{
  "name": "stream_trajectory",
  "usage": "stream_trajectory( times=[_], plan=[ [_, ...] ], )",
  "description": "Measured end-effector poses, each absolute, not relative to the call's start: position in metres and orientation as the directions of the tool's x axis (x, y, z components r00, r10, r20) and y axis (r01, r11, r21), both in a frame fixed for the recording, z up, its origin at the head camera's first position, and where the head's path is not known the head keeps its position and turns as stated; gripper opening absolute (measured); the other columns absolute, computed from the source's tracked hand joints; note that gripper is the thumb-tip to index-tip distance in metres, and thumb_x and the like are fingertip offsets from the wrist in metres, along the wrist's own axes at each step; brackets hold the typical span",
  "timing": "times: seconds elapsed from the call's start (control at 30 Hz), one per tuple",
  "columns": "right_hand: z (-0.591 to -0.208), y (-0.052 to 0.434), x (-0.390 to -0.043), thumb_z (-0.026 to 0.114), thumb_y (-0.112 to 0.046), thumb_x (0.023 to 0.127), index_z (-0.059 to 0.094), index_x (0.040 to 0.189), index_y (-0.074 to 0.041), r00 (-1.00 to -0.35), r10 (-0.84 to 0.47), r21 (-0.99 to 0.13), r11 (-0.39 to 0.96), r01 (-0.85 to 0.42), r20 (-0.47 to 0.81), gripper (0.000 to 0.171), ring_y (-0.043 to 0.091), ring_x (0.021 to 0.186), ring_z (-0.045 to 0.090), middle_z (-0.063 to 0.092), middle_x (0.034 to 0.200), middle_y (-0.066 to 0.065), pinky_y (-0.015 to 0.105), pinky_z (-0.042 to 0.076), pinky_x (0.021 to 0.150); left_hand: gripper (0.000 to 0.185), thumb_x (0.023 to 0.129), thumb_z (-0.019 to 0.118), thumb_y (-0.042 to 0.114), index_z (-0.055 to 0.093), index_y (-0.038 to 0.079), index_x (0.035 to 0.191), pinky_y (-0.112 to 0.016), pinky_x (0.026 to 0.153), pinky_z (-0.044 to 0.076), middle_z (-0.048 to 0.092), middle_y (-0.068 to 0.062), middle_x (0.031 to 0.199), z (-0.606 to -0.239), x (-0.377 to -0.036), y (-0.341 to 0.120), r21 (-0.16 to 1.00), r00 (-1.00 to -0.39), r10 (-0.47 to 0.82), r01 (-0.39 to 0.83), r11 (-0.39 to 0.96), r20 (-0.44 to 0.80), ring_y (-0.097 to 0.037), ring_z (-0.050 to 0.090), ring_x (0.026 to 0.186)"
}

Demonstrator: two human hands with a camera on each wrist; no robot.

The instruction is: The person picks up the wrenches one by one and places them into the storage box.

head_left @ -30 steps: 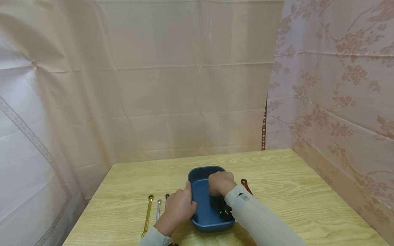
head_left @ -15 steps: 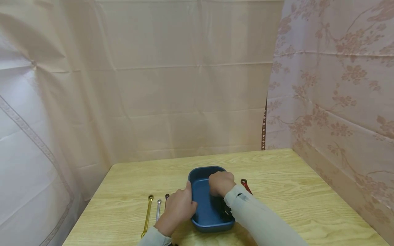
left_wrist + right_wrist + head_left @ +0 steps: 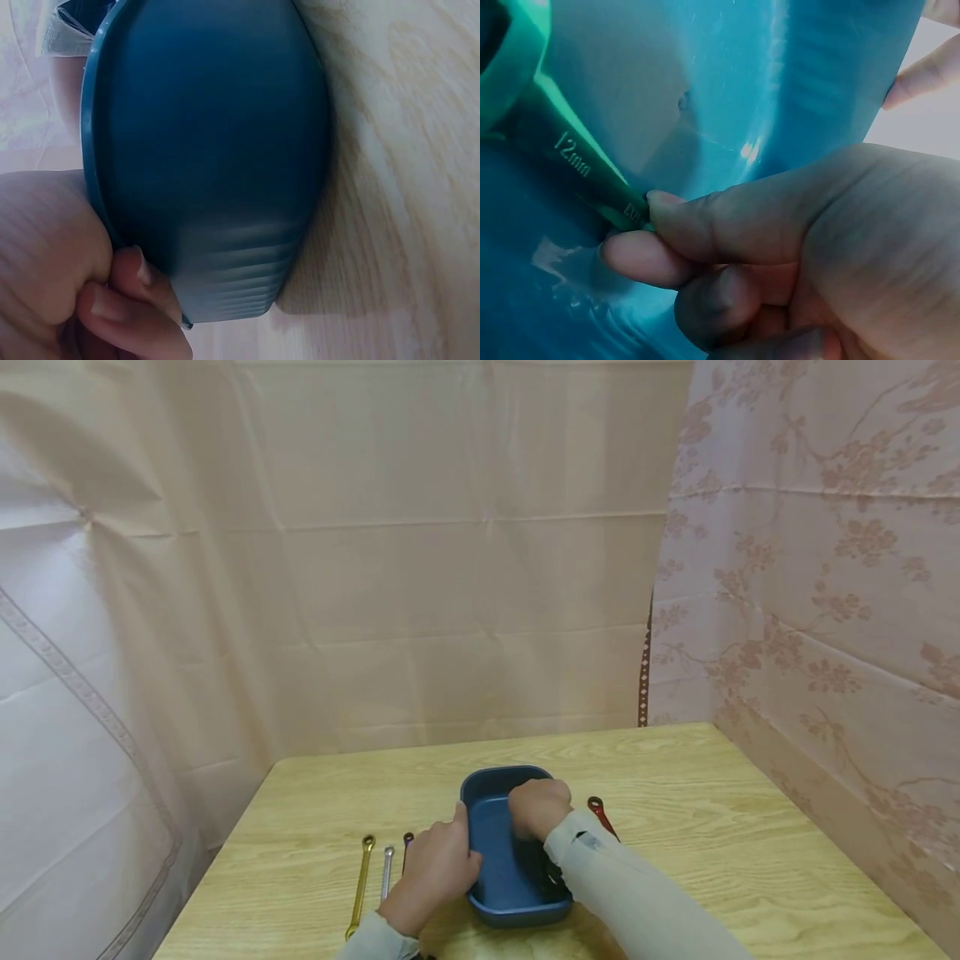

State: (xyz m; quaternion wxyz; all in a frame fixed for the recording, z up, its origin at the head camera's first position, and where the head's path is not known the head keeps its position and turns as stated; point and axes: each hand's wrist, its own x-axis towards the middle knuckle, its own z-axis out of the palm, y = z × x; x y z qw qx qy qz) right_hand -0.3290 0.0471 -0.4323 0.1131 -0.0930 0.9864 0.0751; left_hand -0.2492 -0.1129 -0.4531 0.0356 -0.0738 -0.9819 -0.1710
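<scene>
A deep blue plastic bin (image 3: 521, 917) with rounded corners rests on the table. My left hand (image 3: 438, 860) grips its left rim, and in the left wrist view curled fingers (image 3: 135, 315) show at the edge beside the outer wall. My right hand (image 3: 540, 808) reaches down inside, near the far right corner. Between its thumb and index finger it pinches a green combination wrench (image 3: 570, 150) marked 12mm. The wrench's big end is cut off at the left of the right wrist view. Dark metal (image 3: 553, 878) shows in the bin under my right sleeve, which hides part of it.
Left of the bin lie a gold wrench (image 3: 359, 885), a silver wrench (image 3: 387, 870) and a dark wrench (image 3: 408, 839), the last partly behind my left hand. A red wrench (image 3: 597, 810) lies right of the bin, partly under my right arm. Curtains hang behind the wood-grain table (image 3: 750, 860).
</scene>
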Motion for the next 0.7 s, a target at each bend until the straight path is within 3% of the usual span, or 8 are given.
stream_trajectory(
  times=[0.7],
  plan=[
    [-0.4301, 0.0455, -0.3270, 0.071, -0.024, 0.094, 0.067, 0.075, -0.017, -0.958, -0.174, 0.133, 0.969, -0.208, -0.229, 0.020, 0.017, 0.061, 0.051, 0.061, 0.073, 0.001, 0.034, 0.043, 0.056, 0.077, 0.090, 0.068, 0.025, 0.039, -0.004, 0.155, -0.033, 0.045, 0.036, 0.051, -0.002, 0.059, -0.4540, -0.2489, -0.1115, 0.338, -0.988, 0.122, 0.148, 0.929, 0.096, -0.019, 0.047, 0.047]
  ],
)
